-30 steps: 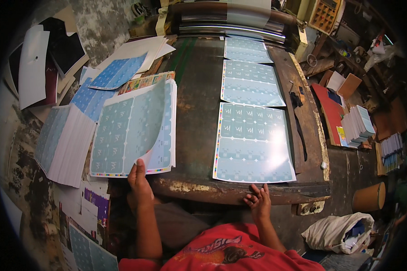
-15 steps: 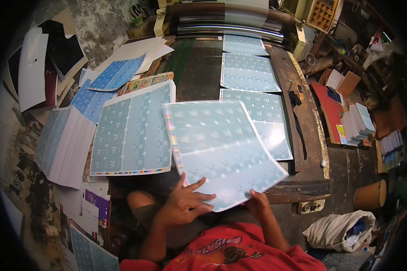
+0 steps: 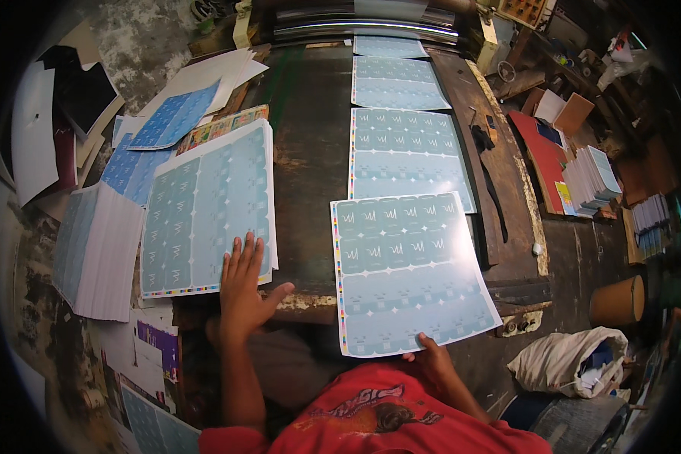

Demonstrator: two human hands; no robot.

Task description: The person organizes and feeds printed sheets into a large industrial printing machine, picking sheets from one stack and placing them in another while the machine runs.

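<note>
My right hand (image 3: 430,356) pinches the near edge of a pale blue-green printed sheet (image 3: 412,280), thumb on top. The sheet is held out over the table's front edge, its far edge close to the last sheet of a row (image 3: 408,151) that leads to the rollers. On the left, my left hand (image 3: 244,284) lies with its fingers spread on the lower right corner of a stack of like printed sheets (image 3: 208,212). Nothing is held in the left hand.
Shiny metal rollers (image 3: 367,30) cross the far end of the dark table (image 3: 306,159). A fanned paper stack (image 3: 106,253) and bluer sheets (image 3: 175,117) are at the left. To the right are a black strap (image 3: 492,185), a bucket (image 3: 617,300) and a white sack (image 3: 567,363).
My left hand has let go of the sheet and moved left onto the stack. The right hand has kept the sheet, now turned straighter toward the row. The row has moved toward the rollers.
</note>
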